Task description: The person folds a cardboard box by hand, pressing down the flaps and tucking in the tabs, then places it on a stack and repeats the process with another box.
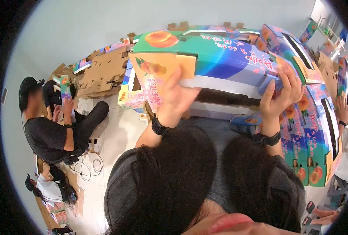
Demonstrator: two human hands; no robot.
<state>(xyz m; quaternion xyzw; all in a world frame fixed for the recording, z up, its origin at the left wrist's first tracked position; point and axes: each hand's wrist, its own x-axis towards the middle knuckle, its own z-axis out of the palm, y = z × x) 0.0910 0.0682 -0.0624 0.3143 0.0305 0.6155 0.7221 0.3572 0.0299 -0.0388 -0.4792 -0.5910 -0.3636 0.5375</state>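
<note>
A colourful cardboard fruit carton (228,58) with peach pictures is held up in front of my chest, tilted on its side. Its long face has a dark open slot (224,98) between white edges. My left hand (176,98) grips the carton at its yellow-orange end, its palm against the edge and some fingers hidden. At the other end, my right hand (281,90) has its fingers bent over a blue flap (268,84). A black band circles each wrist.
Stacked finished cartons (309,129) stand to my right, with another carton (289,43) above them. Flat brown cardboard (103,72) is piled at the back left. A person in black (48,129) sits at left near cables (89,166) on the floor. Other people are at lower left and far right.
</note>
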